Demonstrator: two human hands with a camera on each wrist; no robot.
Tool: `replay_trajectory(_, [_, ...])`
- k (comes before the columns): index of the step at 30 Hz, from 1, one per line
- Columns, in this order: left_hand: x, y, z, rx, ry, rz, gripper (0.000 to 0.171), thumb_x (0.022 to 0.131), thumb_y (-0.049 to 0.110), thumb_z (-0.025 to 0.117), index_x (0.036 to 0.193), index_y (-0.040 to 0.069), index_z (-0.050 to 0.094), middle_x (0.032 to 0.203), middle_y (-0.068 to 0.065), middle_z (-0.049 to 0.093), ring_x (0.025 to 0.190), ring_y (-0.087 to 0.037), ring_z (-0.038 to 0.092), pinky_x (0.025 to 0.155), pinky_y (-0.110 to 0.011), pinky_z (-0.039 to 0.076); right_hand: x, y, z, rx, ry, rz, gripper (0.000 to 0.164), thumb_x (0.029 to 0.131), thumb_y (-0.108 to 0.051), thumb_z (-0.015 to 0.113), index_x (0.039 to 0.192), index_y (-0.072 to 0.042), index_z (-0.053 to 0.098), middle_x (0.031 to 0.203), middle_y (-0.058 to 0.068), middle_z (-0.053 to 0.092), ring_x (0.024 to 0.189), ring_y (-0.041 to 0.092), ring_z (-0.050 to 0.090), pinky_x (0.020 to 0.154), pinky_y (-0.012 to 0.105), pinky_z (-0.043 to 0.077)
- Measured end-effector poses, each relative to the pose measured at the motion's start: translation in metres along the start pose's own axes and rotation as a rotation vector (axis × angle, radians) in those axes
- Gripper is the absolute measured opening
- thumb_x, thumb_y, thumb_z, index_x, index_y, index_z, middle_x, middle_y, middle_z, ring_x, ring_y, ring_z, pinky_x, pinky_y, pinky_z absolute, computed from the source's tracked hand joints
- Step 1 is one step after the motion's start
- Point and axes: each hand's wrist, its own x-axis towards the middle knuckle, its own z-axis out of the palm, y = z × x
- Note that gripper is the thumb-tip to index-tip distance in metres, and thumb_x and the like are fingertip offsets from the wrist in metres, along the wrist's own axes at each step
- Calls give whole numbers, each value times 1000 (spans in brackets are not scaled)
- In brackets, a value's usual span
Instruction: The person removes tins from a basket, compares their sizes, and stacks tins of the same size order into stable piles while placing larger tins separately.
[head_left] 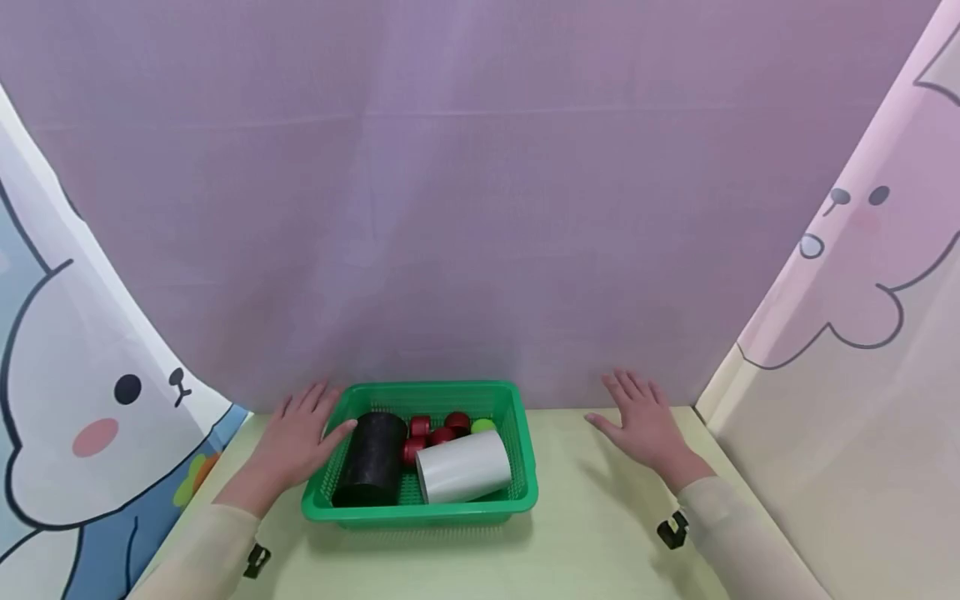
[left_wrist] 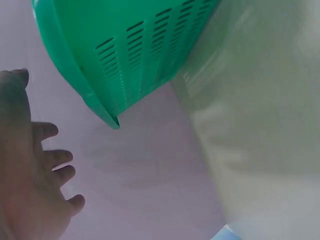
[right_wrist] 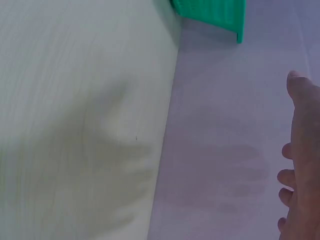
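Observation:
A green plastic basket (head_left: 420,514) stands on the table. Inside it lie a black cylinder (head_left: 372,458), a white cylinder (head_left: 465,468), several small red cylindrical pieces (head_left: 441,436) and a lime-green round piece (head_left: 483,426), partly hidden. My left hand (head_left: 300,433) hovers at the basket's left side, fingers spread, thumb toward the rim. In the left wrist view a gap separates that hand (left_wrist: 35,170) from the basket wall (left_wrist: 115,65). Well to the right of the basket, my right hand (head_left: 637,425) is held over the table with fingers spread, holding nothing.
A pale yellow table (head_left: 577,533) meets a purple cloth backdrop (head_left: 480,208). Cartoon-printed cloths hang at the left (head_left: 67,400) and right (head_left: 862,317). Dark clips (head_left: 672,530) sit by both wrists. Hand shadows fall on table and cloth.

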Motion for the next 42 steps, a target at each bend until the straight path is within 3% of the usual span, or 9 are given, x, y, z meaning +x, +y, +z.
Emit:
replay_trajectory(5, [-5,1,0,-80,53,-9,78,110,48,66,169,4,41,172,-30,36,158,-54,32,124,-78,26,4,-11,0,59,31,-35,88,104,-61,67,166,-1,47,172,26,41,160,50,33,128,73,22])
replay_trajectory(13, [-13,0,5,-262,104,-11,74,109,38,71,168,2,43,170,-26,41,155,-52,37,119,-79,33,5,-27,7,258,58,-118,79,102,-47,78,162,-2,53,168,26,46,155,51,41,123,75,31])
replay_trajectory(25, [-33,-2,2,-417,13,-93,81,109,41,72,170,2,36,173,-28,34,158,-54,33,119,-78,35,3,-51,3,417,-1,-112,75,103,-42,79,163,-6,53,171,22,44,156,49,40,122,73,35])
replay_trajectory(32, [-45,-7,4,-490,-18,-90,88,108,43,74,173,4,30,176,-26,28,159,-55,28,118,-81,32,6,-61,1,456,-25,-144,75,103,-41,80,162,-3,54,169,21,46,156,49,41,122,73,36])
replay_trajectory(42, [-63,-8,8,-525,-73,-84,104,101,43,82,177,8,20,180,-26,19,162,-57,21,117,-85,28,9,-78,-1,484,-97,-154,78,102,-46,79,164,-7,52,171,17,45,158,44,39,124,70,37])
